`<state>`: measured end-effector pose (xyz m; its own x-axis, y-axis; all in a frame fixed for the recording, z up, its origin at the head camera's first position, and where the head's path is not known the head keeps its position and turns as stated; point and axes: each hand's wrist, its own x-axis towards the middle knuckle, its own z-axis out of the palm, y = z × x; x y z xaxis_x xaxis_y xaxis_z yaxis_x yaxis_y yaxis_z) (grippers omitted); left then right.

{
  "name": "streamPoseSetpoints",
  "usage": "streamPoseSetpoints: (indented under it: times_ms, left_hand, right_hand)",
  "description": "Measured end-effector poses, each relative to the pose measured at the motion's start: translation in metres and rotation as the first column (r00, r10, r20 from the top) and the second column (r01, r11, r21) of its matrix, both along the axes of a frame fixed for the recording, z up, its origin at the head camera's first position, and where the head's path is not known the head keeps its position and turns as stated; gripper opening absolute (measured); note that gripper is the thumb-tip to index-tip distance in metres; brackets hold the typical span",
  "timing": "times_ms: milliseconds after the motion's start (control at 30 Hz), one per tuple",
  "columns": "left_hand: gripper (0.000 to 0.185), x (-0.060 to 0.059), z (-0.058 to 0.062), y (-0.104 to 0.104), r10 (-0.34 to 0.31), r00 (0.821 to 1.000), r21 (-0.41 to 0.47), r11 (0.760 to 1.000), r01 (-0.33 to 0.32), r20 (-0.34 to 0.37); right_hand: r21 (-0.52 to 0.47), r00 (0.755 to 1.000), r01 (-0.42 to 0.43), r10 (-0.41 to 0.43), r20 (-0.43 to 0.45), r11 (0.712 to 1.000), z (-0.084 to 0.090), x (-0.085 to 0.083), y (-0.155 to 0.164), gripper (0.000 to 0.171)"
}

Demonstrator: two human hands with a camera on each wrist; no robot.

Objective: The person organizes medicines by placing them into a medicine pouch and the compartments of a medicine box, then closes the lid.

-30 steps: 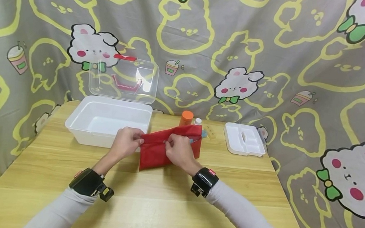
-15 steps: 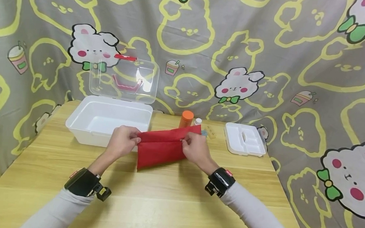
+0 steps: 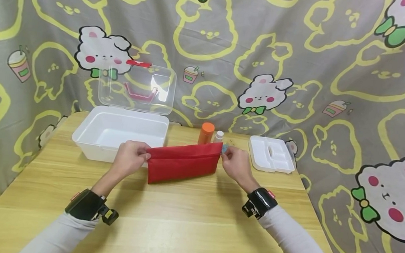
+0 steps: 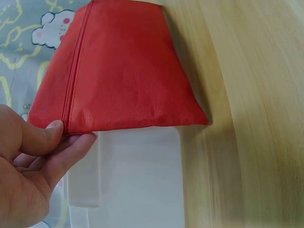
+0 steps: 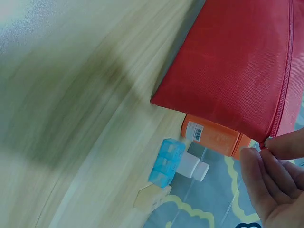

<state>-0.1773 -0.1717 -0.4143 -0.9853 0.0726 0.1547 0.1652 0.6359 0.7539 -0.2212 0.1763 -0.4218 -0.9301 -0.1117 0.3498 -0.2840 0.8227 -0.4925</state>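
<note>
A flat red zippered pouch (image 3: 185, 163) is held up over the table between both hands. My left hand (image 3: 131, 158) pinches its left end between thumb and fingers, right beside the zipper, as the left wrist view shows (image 4: 33, 161). At the opposite end, my right hand (image 3: 239, 166) pinches the zipper pull with thumb and fingertips. In the right wrist view the zipper (image 5: 283, 90) runs closed up to those fingers, which largely cover the pull. Whatever the pouch contains is hidden.
Behind the pouch are an orange bottle (image 5: 213, 135), a small white bottle (image 5: 192, 166), a blue translucent pill case (image 5: 168, 164) and a yellowish box (image 5: 151, 197). A white box (image 3: 90, 132) with raised clear lid (image 3: 137, 84) stands left; a white divided tray (image 3: 272, 154) lies right.
My right hand has slid rightward along the zipper to the pouch's right end, closing it; the blue item seen in the opening is now covered. The left hand has shifted slightly left with the pouch.
</note>
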Motion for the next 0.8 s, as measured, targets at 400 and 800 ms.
streamPoseSetpoints:
  times_ms: [400, 800]
  left_hand:
    - [0.014, 0.002, 0.002, 0.000, -0.005, 1.000, 0.001, 1.000, 0.005, 0.008]
    - [0.012, 0.003, 0.007, -0.001, -0.061, 0.998, -0.037, 0.998, 0.060, -0.017]
  right_hand:
    - [0.014, 1.000, 0.012, -0.013, 0.022, 1.000, -0.001, 0.001, 0.004, 0.015]
    - [-0.076, 0.950, -0.050, 0.071, 0.305, 0.996, 0.018, 0.002, 0.003, 0.042]
